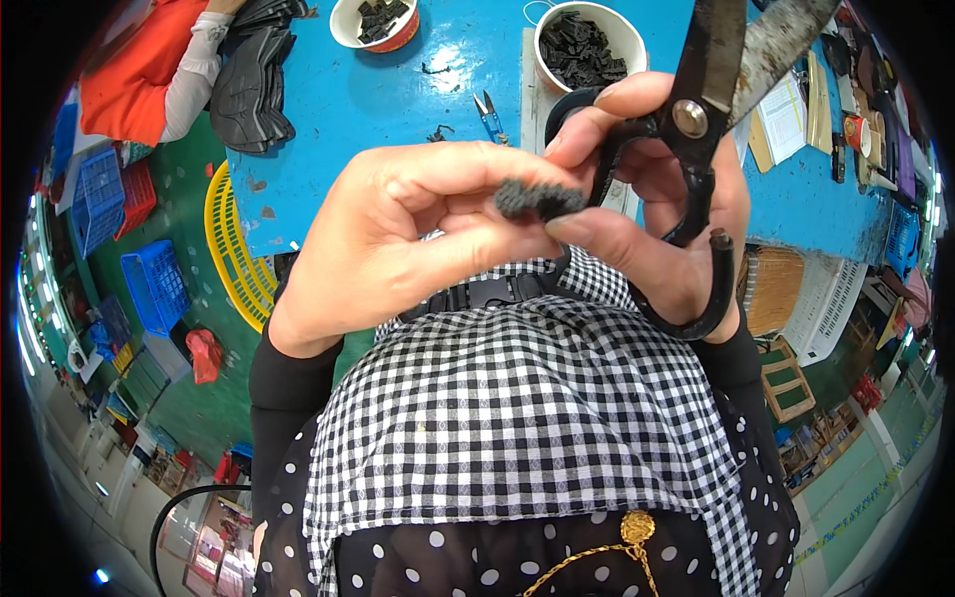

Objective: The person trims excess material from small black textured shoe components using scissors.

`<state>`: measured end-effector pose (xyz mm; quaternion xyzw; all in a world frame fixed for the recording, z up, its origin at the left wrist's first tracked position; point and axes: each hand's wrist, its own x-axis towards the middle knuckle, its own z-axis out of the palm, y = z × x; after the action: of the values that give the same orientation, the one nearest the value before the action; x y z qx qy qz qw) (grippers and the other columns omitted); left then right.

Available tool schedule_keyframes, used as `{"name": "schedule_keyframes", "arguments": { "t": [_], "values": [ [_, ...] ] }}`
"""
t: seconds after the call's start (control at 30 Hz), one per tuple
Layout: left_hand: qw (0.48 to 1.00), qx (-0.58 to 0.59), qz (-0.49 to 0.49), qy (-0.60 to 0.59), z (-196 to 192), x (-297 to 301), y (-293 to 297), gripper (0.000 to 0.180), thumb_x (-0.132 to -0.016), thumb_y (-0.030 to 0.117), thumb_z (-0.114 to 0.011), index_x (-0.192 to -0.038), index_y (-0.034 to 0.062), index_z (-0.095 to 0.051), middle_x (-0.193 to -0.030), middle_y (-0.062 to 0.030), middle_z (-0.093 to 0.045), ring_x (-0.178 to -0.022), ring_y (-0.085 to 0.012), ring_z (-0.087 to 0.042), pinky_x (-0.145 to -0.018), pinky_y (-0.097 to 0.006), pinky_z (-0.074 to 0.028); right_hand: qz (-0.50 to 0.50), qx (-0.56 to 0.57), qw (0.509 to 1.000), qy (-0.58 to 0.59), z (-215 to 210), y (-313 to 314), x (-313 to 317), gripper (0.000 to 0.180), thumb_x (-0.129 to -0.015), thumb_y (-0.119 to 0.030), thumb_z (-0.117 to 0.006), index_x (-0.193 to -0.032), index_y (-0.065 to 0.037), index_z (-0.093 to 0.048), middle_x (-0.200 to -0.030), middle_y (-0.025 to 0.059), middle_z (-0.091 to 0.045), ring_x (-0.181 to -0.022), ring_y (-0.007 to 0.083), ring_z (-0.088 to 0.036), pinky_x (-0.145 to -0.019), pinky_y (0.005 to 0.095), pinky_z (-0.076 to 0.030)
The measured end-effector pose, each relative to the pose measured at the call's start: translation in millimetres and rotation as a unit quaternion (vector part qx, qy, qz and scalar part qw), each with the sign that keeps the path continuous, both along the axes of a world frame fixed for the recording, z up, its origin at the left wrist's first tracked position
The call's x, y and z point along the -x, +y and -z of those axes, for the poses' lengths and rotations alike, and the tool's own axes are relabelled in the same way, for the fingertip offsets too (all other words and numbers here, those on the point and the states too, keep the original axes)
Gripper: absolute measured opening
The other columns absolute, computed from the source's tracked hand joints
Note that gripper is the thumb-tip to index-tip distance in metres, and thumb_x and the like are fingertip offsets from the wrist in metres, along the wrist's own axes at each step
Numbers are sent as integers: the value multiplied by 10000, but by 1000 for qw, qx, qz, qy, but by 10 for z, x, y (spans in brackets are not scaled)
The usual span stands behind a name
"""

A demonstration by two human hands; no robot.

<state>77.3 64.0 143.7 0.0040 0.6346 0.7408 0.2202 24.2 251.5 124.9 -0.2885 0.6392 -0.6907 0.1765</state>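
Observation:
Close in front of me, my left hand [383, 224] pinches a small dark grey, ribbed, fabric-like piece [537, 201] between thumb and fingers. The thumb of my right hand [657, 239] touches the same piece at its right end. Large black-handled scissors [704, 139] hang on my right hand, their loops around its fingers and thumb base. Their worn metal blades stand apart and point away to the upper right. Part of the piece is hidden by the fingers.
On the blue table [328, 189] stand a tub of dark pieces [617, 40] and a smaller red-and-white bowl [403, 35]. Small snips [489, 117] lie between them. At the left are stacked black pieces [254, 90], a person's red garment [139, 75] and a yellow basket [227, 249].

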Motion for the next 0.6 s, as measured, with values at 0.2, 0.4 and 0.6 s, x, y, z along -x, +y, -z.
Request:
{"name": "schedule_keyframes", "arguments": {
  "t": [0.2,0.4,0.6],
  "values": [
    [995,-84,-50,-2,46,10,28,264,-758,47,-586,-978,-81,-517,-938,-171,-581,-766,-203,-609,-670,-284,-521,7,13,993,-114,-47,8,-2,581,-674,-74,-704,-1156,-25,-383,-938,126,-562,-847,169,-561,-764,284,-449],
    [988,-55,-145,12,-13,-17,26,132,-742,4,-583,-853,-49,-535,-753,-160,-604,-630,-191,-617,-589,-273,-531,-56,-108,992,-26,-99,263,131,646,-690,-314,-707,-1165,-1,-398,-938,113,-557,-806,163,-545,-699,279,-421],
    [988,33,-124,90,-15,-13,-14,187,-689,-105,-583,-862,-47,-544,-793,-158,-607,-644,-200,-623,-566,-278,-538,-99,-242,939,222,-174,292,189,615,-559,-360,-762,-1024,-30,-531,-807,78,-534,-692,192,-496,-608,292,-403]
  ]
}}
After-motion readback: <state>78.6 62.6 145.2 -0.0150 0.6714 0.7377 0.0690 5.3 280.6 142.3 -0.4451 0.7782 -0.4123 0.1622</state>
